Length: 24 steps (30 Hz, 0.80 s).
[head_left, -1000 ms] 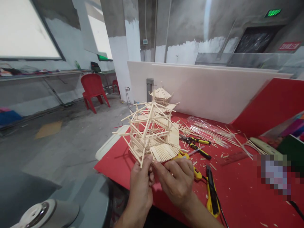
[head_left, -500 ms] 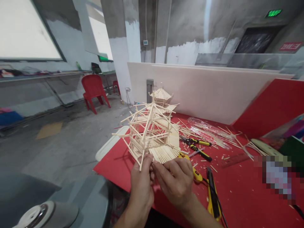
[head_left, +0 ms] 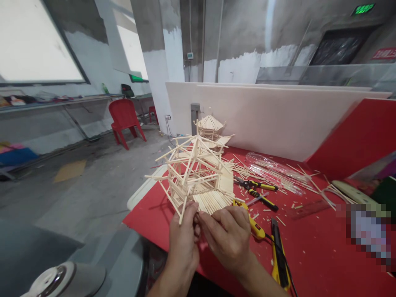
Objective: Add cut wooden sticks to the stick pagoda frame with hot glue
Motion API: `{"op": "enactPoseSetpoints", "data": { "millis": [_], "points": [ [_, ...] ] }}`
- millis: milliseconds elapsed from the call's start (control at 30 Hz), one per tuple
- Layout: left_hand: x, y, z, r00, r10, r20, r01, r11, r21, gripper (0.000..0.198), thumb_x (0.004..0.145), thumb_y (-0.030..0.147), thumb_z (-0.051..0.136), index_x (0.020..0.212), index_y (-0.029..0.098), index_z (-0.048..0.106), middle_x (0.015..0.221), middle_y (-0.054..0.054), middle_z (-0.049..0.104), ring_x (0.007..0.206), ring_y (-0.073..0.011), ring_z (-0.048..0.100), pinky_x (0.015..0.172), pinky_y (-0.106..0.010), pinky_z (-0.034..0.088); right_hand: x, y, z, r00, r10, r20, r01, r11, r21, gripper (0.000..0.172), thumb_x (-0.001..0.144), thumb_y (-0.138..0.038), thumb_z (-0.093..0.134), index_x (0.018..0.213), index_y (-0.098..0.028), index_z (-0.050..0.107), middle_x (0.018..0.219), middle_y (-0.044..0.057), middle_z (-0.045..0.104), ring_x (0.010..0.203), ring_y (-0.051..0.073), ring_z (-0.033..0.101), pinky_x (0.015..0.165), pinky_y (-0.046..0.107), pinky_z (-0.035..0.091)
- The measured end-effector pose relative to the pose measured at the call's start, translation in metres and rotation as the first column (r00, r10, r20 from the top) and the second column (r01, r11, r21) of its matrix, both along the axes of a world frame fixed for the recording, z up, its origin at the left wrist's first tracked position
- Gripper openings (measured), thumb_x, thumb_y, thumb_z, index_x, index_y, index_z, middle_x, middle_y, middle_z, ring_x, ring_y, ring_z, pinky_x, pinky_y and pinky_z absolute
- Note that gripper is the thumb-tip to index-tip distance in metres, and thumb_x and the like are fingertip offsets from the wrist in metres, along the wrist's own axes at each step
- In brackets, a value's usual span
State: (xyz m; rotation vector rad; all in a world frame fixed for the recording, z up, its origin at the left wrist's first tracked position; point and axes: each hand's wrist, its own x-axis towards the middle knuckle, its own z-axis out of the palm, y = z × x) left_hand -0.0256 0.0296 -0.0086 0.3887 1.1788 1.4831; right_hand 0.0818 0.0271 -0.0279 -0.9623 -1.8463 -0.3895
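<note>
A pagoda model (head_left: 196, 154) built of thin wooden sticks stands at the near edge of the red tabletop. Its front lower roof panel (head_left: 212, 201) is a row of sticks laid side by side. My left hand (head_left: 183, 243) is closed at the model's front corner, thumb and fingers gripping the lower roof edge. Beside it, my right hand (head_left: 230, 233) is closed in a pinch at the same edge, its fingertips close to the left ones. Whatever lies between the right fingertips is too small and hidden to make out. A yellow glue gun (head_left: 256, 226) lies just right of my right hand.
Behind stands a second stick pagoda (head_left: 210, 126). Pliers (head_left: 258, 194), a yellow utility knife (head_left: 280, 255), loose sticks and bagged sticks (head_left: 275, 171) lie on the red tabletop (head_left: 324, 251). White boards (head_left: 262, 119) rise behind. A cup (head_left: 66, 278) is at lower left.
The camera view has shifted slightly. Both hands stay at the model's front edge with nearly the same grip, and the tools lie as before.
</note>
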Motion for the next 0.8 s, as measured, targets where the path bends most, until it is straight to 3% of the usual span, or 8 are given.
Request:
{"op": "enactPoseSetpoints", "data": {
  "millis": [233, 800],
  "points": [
    [-0.0012, 0.0002, -0.0023, 1.000, -0.003, 0.031, 0.003, 1.000, 0.013, 0.028, 0.067, 0.031, 0.079, 0.081, 0.018, 0.059, 0.049, 0.010, 0.047, 0.037, -0.0022, 0.036, 0.035, -0.012, 0.023, 0.0047, 0.0000, -0.0055, 0.999, 0.016, -0.036, -0.018, 0.998, -0.064, 0.022, 0.085, -0.020, 0.068, 0.107, -0.021, 0.069, 0.071, 0.001, 0.062, 0.073, 0.018, 0.050, 0.073, 0.037, 0.036],
    [-0.0014, -0.0003, -0.0038, 1.000, -0.019, 0.024, 0.018, 1.000, 0.023, 0.030, 0.065, 0.033, 0.079, 0.079, 0.018, 0.058, 0.048, 0.010, 0.047, 0.036, -0.0023, 0.035, 0.034, -0.013, 0.023, 0.0037, -0.0008, -0.0028, 0.999, 0.025, -0.043, -0.029, 0.995, -0.093, 0.011, 0.086, -0.019, 0.066, 0.096, -0.022, 0.070, 0.069, 0.001, 0.059, 0.072, 0.017, 0.047, 0.071, 0.037, 0.035]
  ]
}}
